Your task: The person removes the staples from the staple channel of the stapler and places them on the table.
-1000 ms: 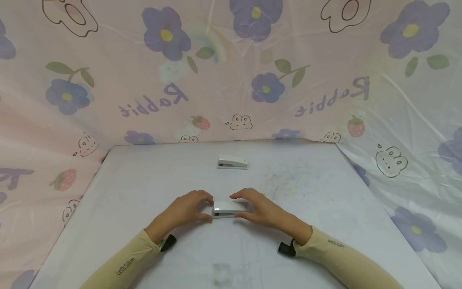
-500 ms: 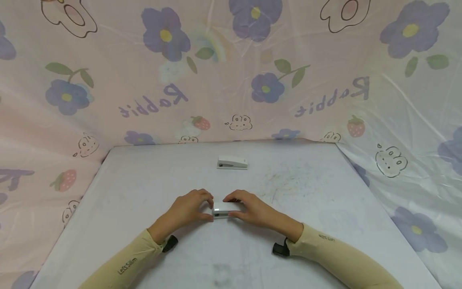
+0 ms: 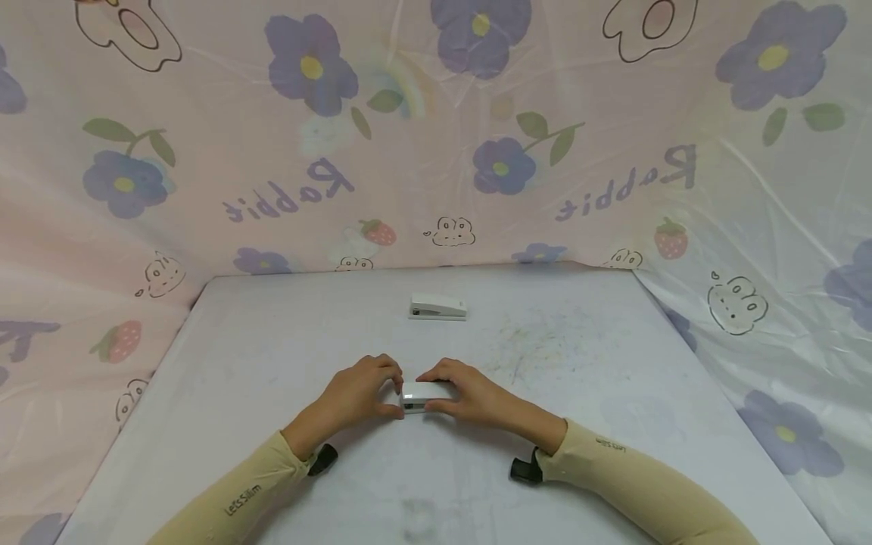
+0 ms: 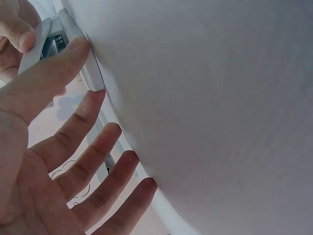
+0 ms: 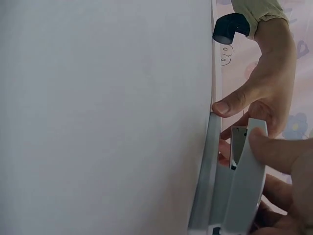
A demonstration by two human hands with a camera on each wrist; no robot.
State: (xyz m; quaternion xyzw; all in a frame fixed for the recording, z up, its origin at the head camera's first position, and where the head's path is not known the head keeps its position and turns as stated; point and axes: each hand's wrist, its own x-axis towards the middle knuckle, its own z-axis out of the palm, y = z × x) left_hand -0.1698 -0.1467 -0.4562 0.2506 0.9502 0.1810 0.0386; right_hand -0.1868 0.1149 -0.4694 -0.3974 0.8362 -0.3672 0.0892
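Observation:
A white stapler (image 3: 421, 390) lies sideways on the table in the head view. My left hand (image 3: 359, 390) is at its left end; the thumb and a fingertip touch the end of the stapler's base (image 4: 92, 68) in the left wrist view, while the other fingers spread past it. From the right, my right hand (image 3: 477, 393) grips the stapler's upper arm (image 5: 247, 188), thumb on the near side and fingers on the far side. A gap shows between that arm and the base in the right wrist view. The stapler's right end is hidden by my right hand.
Another white stapler (image 3: 438, 306) lies farther back on the white table (image 3: 306, 325), in line with the first. Faint coloured smudges mark the tabletop on the right. A patterned curtain (image 3: 409, 166) hangs behind and along both sides.
My right hand has slid left along the stapler, its thumb and fingers now nearer the left end. My left hand stays almost in place. The far stapler has not moved.

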